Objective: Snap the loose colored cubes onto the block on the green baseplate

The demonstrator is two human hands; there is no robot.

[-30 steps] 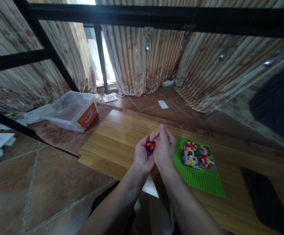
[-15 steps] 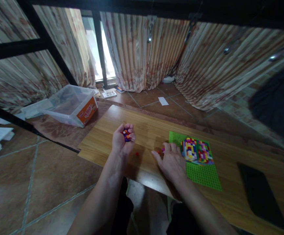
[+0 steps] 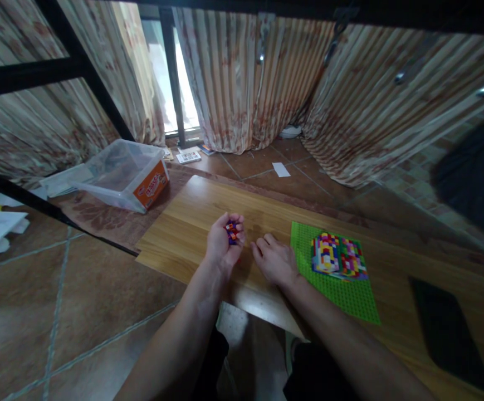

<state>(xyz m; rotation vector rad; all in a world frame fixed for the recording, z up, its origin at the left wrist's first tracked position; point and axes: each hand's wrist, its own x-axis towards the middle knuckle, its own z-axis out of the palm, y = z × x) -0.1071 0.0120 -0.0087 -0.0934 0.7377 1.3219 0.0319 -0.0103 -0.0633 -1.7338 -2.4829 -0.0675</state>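
Note:
My left hand (image 3: 224,240) is cupped palm up above the wooden table (image 3: 183,223), its fingers curled around several small toy bricks (image 3: 232,231) in purple, red and orange. Just right of it, my right hand (image 3: 275,260) is low over the table, palm down with fingers bent inward. Whatever its fingers hold is hidden beneath them. A bit of red shows by the edge of my left hand. Farther right lies a green baseplate (image 3: 346,303), bearing a many-coloured brick build (image 3: 337,257).
A dark flat tablet-like slab (image 3: 448,331) lies at the table's right. A clear plastic bin (image 3: 120,172) with an orange label stands on the floor to the left. White paper (image 3: 280,169) and striped curtains (image 3: 225,83) are beyond the table.
My right hand has moved left, off the baseplate's edge, and its fingers have drawn in. My left hand with the bricks has shifted right, closer to it. The view has tilted slightly.

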